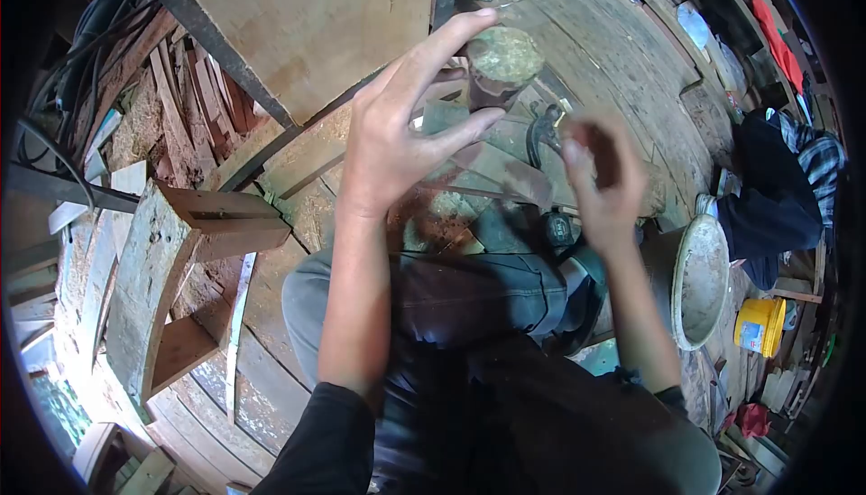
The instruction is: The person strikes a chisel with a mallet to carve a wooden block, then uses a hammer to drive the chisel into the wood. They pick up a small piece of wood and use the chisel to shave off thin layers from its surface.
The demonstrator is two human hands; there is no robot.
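My left hand [397,111] reaches up around the near side of a short, dark cylinder with a pale, mottled top [507,55]. Its index finger lies by the far rim and its thumb crosses low in front. My right hand [609,175] is curled and blurred by motion, right of a dark curved metal piece [538,138]. A small yellowish bit shows near its fingertips, but what it holds, if anything, cannot be made out. Below both hands, reddish-brown dust and wood pieces [487,175] lie in front of my knees.
A wooden board [311,26] on a dark frame stands ahead. On the left are a wooden frame piece [153,287], scrap strips [180,107] and black cables [81,44]. To the right sit a pale bucket [702,283], a yellow bucket [760,326] and dark clothing [767,188].
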